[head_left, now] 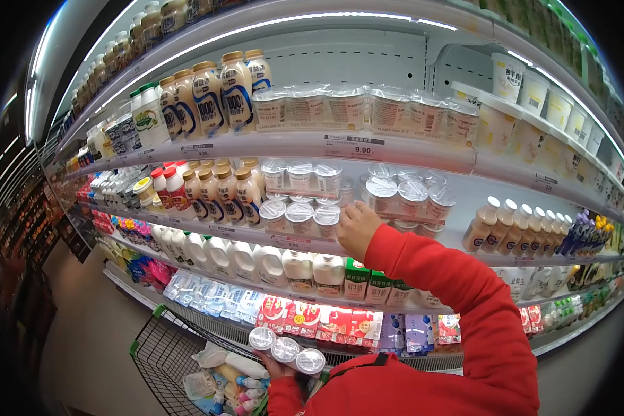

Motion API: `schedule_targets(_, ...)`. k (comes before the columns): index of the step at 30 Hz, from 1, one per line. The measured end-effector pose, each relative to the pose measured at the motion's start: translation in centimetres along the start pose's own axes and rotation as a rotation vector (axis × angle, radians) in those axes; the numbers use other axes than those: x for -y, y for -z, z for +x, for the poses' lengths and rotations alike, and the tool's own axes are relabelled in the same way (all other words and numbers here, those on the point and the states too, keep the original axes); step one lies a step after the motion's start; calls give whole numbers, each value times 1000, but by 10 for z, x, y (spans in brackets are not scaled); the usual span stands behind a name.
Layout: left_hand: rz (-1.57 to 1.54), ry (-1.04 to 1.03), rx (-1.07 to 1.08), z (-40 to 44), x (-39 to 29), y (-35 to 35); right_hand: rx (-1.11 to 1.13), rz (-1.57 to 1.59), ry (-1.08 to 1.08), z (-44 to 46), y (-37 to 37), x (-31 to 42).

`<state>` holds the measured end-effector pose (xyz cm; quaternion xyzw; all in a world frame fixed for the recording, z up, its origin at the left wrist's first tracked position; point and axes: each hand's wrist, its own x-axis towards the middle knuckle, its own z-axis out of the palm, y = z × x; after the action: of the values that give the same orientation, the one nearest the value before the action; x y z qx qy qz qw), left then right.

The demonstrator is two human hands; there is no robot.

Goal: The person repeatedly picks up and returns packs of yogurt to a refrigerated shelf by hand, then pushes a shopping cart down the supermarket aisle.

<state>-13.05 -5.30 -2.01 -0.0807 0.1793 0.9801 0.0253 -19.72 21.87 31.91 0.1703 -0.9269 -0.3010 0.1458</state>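
Observation:
Low in front of the red sweatshirt, my left hand (278, 368) grips a joined pack of yogurt cups (285, 349), three pale foil lids facing up. My right hand (358, 227) reaches into the middle shelf with bent fingers, beside the right end of a stack of yogurt cups (299, 216). Its fingertips are partly hidden, and I cannot make out what they grip. To the right of this hand stands another stack of lidded yogurt cups (412, 193).
A shopping cart (161, 360) with bagged goods and bottles stands below left. Gold-capped bottles (232, 194) line the shelf left of the cups; brown bottles (512, 227) stand right. Milk jugs (267, 265) fill the shelf below. A shelf edge (395, 151) runs above my right hand.

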Motion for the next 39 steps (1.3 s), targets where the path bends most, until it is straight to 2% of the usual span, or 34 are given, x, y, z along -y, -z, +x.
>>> schedule_targets(2,17,-1,-35,3,2,8,-124,407,78,-22,2,18)
schedule_targets(5,0,-8,-50,-1,1,1,-134,866,155,-49,-13,74)
schedule_targets(8,-125,18,-54,9,3,26,38,1207,148,-73,-44,148)
schedule_targets(9,-105,32,-14,4,-1,17,70,1338,141,-80,-67,178)
schedule_targets(12,-99,29,57,-8,-8,-4,257,1673,193,-90,-76,228)
schedule_targets(16,-122,48,177,-9,-10,-4,324,1674,224,-97,-75,235)
schedule_targets(20,-133,48,141,-10,-11,-10,280,1804,218,-95,-70,230)
schedule_targets(21,-150,48,149,-7,-10,-3,336,1769,231,-94,-69,227)
schedule_targets(24,-225,122,109,-10,-8,-11,249,1813,80,-97,-92,242)
schedule_targets(27,-192,198,46,-11,-9,-19,393,1963,-97,-94,-101,243)
schedule_targets(29,7,108,72,-7,-2,-12,575,2073,-199,-90,-107,242)
schedule_targets(30,107,61,81,-6,0,-9,505,1951,-124,-87,-101,233)
schedule_targets(32,24,85,102,-3,3,-6,376,1703,22,-73,-91,207)
schedule_targets(34,-39,91,141,6,5,15,-173,1447,-162,-54,-92,180)
schedule_targets(36,-136,92,64,5,0,10,-480,1227,-256,-24,-81,129)
schedule_targets(39,-206,49,48,5,-5,5,-312,1497,-267,-12,-54,90)
